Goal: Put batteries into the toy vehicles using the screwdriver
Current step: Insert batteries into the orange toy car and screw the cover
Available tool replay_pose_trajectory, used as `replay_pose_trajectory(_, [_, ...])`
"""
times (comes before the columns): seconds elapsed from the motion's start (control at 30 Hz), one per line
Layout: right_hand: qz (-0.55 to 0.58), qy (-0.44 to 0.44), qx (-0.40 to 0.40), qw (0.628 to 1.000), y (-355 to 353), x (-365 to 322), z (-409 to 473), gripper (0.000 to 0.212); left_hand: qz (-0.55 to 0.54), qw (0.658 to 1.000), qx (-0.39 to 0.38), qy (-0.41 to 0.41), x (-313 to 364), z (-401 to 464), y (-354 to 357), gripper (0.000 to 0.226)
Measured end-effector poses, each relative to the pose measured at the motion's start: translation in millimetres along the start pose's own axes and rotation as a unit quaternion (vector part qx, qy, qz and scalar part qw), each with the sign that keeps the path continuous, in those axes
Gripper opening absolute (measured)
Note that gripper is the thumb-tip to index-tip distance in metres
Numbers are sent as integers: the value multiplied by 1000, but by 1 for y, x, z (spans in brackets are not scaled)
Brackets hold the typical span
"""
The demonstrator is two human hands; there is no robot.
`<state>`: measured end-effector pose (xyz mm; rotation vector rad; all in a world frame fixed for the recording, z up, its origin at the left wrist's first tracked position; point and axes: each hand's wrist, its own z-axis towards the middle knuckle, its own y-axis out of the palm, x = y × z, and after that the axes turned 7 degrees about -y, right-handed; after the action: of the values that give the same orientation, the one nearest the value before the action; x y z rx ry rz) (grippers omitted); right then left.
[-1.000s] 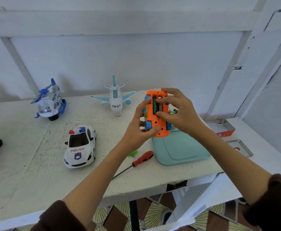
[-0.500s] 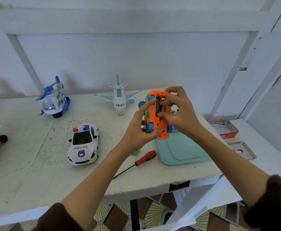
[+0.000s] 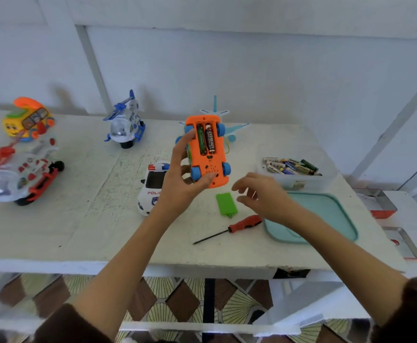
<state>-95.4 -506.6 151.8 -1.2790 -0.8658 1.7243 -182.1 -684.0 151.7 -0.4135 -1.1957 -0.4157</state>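
Note:
My left hand [image 3: 180, 186] grips an orange toy car [image 3: 208, 154] upside down above the table, its blue wheels up. Two batteries [image 3: 206, 142] sit side by side in its uncovered compartment. My right hand [image 3: 259, 194] hovers low to the right of the car, fingers loosely spread, holding nothing. A green battery cover [image 3: 226, 203] lies flat on the table below the car. A red-handled screwdriver [image 3: 229, 229] lies just in front of the cover. A clear tub of several loose batteries [image 3: 291, 167] stands at the right.
A teal lid [image 3: 326, 219] lies at the right front. A police car [image 3: 153, 186], blue helicopter [image 3: 125, 125], white plane [image 3: 227, 122], yellow toy phone [image 3: 26, 120] and red-white helicopter [image 3: 21, 177] stand on the white table [image 3: 91, 219]. Metal tins [image 3: 378, 201] sit on a side shelf.
My right hand has let go of the car and dropped to its lower right. The view swung left, so the battery tub and more toys at the left now show.

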Motion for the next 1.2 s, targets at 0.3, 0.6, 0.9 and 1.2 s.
replay_pose_trajectory(0.3, [-27,123,-99,987,37,-5,18,36,-12,999,35,-3,-4,-18,-12,67])
replay_pose_trajectory(0.6, [76,142,-37,986,34,-5,11,24,-18,999,31,-11,-8,-16,-2,67])
replay_pose_trajectory(0.9, [179,167,140,959,-27,17,-15,18,-59,997,10,-50,-31,-2,21,77])
replay_pose_trajectory(1.2, [364,124,157,909,-43,3,-21,33,-53,993,-70,-78,-51,0,29,73])
